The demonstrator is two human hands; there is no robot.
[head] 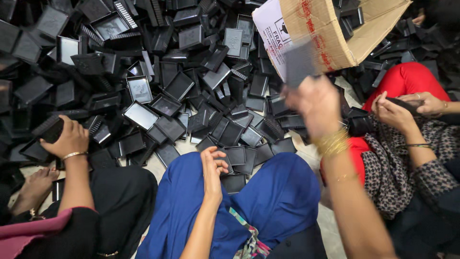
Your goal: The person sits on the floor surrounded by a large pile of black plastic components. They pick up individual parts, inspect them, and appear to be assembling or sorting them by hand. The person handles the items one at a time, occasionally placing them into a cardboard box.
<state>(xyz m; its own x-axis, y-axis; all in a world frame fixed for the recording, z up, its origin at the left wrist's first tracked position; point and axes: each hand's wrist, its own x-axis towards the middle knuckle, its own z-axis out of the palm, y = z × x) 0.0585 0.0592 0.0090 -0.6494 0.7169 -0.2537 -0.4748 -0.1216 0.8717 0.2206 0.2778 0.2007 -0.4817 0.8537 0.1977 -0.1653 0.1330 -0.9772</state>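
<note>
A: Your left hand point(213, 168) hangs over your blue-clad lap point(268, 196), fingers loosely curled, nothing in it. Fingertips sit just short of the nearest black trays point(237, 156) at the pile's near edge.

B: And the right?

A: Your right hand point(314, 103) is raised and blurred. It looks to be pinching a dark ribbed piece point(299, 62) between thumb and fingers, though the blur makes that uncertain. Gold bangles point(333, 141) ring the wrist.

B: Packaging?

A: One cardboard box point(335, 29), brown, tipped on its side at top right, mouth open toward the heap, black parts showing inside. A white label panel point(268, 24) with dark print faces you on its left side, and red print runs across the brown flap. The ribbed piece overlaps the box's lower left corner in view.

B: The heap itself?

A: A pile of black plastic trays point(158, 72), shallow and rectangular, fills the floor from the left edge to the box, jumbled at all angles. Some show pale flat insides, some ribbed sides.

B: Room to move?

A: Little. Bare pale floor point(155, 165) shows only in a narrow strip between the pile's near edge and your knees, and again right of your lap. A person on your left has a hand point(69, 139) on a tray at the pile's rim. A person on your right, in red and a patterned top, holds a dark piece in both hands point(405, 108), close beside your right forearm.
</note>
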